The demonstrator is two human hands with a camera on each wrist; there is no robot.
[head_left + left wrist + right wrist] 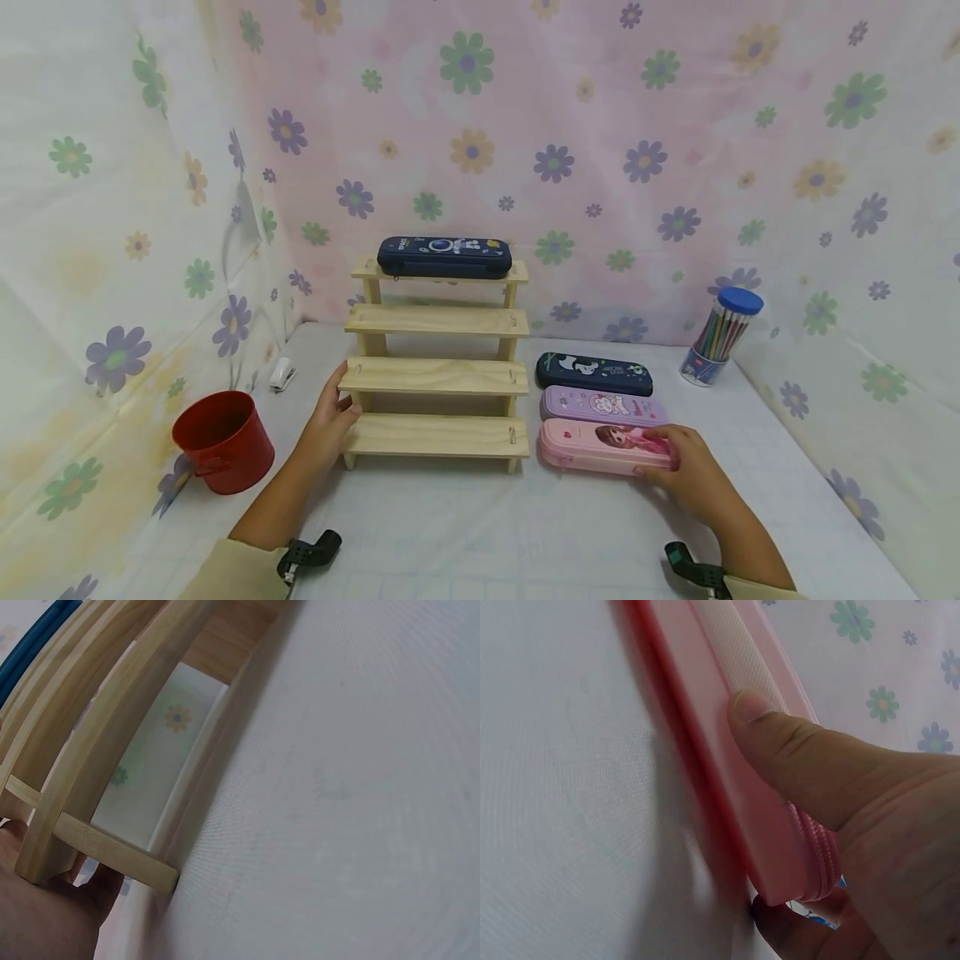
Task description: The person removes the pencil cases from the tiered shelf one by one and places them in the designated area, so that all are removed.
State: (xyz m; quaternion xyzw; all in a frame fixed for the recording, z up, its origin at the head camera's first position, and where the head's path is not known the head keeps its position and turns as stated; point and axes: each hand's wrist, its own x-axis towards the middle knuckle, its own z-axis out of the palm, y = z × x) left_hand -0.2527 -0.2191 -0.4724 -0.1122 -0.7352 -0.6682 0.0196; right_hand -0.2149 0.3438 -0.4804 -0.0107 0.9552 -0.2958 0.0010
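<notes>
My right hand (690,471) grips the right end of a pink pencil case (592,448) with a doll-like girl on its lid. In the right wrist view, the thumb presses the case's side by the zip, with fingers around its end. Behind it lie a purple pencil case (577,403) and a dark blue pencil case (555,371) with a white figure. My left hand (330,429) holds the left side of a stepped wooden stand (435,435); some fingers are hidden behind the wood. A navy pencil case (450,265) with an astronaut rests on the top step.
A red metal bucket (236,446) stands on the left, with a small white object (282,375) behind it. At the back right is a clear tub of pencils (712,342) with a blue lid. Flowered cloth (510,117) surrounds the white tabletop (450,533).
</notes>
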